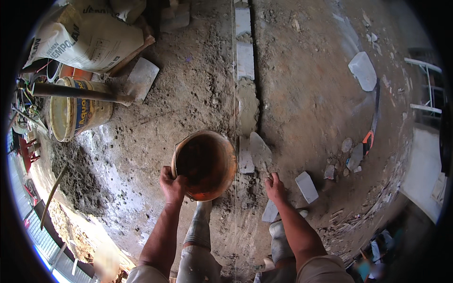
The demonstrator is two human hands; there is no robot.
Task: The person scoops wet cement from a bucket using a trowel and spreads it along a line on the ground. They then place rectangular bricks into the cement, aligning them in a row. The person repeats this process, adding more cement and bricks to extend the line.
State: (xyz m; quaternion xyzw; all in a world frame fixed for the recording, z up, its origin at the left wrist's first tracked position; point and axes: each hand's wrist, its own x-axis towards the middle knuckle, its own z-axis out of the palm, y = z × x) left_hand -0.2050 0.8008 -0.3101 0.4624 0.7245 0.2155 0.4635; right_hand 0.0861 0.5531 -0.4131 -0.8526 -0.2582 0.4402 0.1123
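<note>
My left hand (171, 187) grips the left rim of an orange-brown bucket (225, 158), tilted so that its dark, stained inside shows. My right hand (275, 188) is closed round the handle of a trowel (259, 147). The trowel's grey, pointed blade lies beside a low row of pale blocks, close to the nearest block (246, 161). Wet mortar (247, 106) covers the row between that block and a farther pale block (245, 61). A taut string (235, 94) runs along the row's left side.
Loose blocks (307, 187) lie near my right forearm. A saw (369, 137) with an orange handle rests on the right. Far left are a shovel (143, 78), a yellowish bucket (96, 106) under its handle, and a large sack (94, 40). A mortar heap (78, 179) lies left.
</note>
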